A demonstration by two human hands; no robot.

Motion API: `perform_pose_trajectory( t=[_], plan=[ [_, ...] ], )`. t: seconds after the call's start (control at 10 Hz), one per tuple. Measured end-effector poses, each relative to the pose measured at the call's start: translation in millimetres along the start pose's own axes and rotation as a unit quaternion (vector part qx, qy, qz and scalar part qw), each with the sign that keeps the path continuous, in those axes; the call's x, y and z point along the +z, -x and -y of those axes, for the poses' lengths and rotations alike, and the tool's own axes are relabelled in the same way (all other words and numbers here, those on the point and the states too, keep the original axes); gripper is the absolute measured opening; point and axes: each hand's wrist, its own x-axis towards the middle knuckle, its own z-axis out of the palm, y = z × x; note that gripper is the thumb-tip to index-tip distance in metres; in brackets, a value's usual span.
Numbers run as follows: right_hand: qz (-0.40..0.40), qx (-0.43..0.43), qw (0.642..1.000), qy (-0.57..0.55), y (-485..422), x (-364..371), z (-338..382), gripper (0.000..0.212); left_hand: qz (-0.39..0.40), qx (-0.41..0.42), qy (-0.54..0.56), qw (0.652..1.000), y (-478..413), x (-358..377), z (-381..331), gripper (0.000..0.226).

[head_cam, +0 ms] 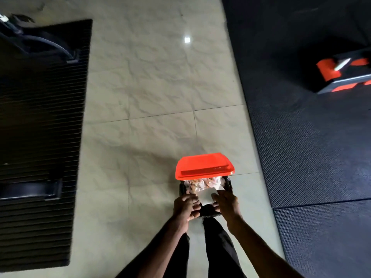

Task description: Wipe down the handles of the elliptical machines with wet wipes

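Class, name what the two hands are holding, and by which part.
A white wipe, held by its side edges: left hand on the left edge, right hand on the right, over the open red-lidded box.

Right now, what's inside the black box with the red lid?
The red lid is up. Inside the black box: crumpled pale pinkish material and a white sheet, likely a wipe, between the left hand and right hand. Whatever lies beneath them is covered.

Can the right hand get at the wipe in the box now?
Probably yes: the lid is flipped up on the far side, the wipe lies uncovered, and the right hand has its fingers at the edge.
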Motion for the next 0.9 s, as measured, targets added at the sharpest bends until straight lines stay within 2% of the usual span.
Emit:
perform_pose_trajectory(
  t=[0.1,0.2,0.3,0.4,0.5,0.6,0.7,0.8,0.9],
  plan=[
    [-0.033,0.03,0.999,-0.021,-30.5,6.4,-18.6,0.011,-0.004,0.002,-0.019,1.0,-27.0,4.6,4.6,0.018],
    [-0.049,0.069,0.996,-0.028,-118.7,19.7,-98.1,0.032,-0.017,0.014,-0.029,0.999,-64.4,11.5,11.4,0.016],
    [-0.089,0.084,0.992,-0.011,-154.8,30.3,-119.4,0.033,-0.024,0.004,-0.031,0.999,-88.8,15.9,18.5,0.013],
    [-0.105,0.102,0.989,-0.006,-168.8,45.2,-102.1,0.019,-0.03,-0.004,-0.026,0.999,-125.3,21.8,28.8,0.012],
    [-0.103,0.111,0.989,-0.007,-168.6,54.1,-79.0,0.024,-0.037,-0.012,-0.025,0.999,-141.9,23.4,33.8,0.011],
    [-0.108,0.124,0.986,0.015,-192.1,64.4,-90.3,0.02,-0.044,-0.018,-0.02,0.999,-159.7,24.3,41.7,0.011],
    [-0.122,0.128,0.982,0.073,-188.0,65.0,-90.1,0.017,-0.04,-0.023,-0.012,0.999,-161.8,22.1,44.4,0.011],
    [-0.118,0.106,0.984,0.082,-170.1,64.2,-88.1,0.02,-0.032,-0.015,-0.006,0.999,-150.2,17.4,43.5,0.013],
    [-0.104,0.095,0.99,0.032,-170.6,63.4,-95.8,0.018,-0.027,-0.009,-0.005,1.0,-139.4,17.2,37.1,0.013]
  ],
)
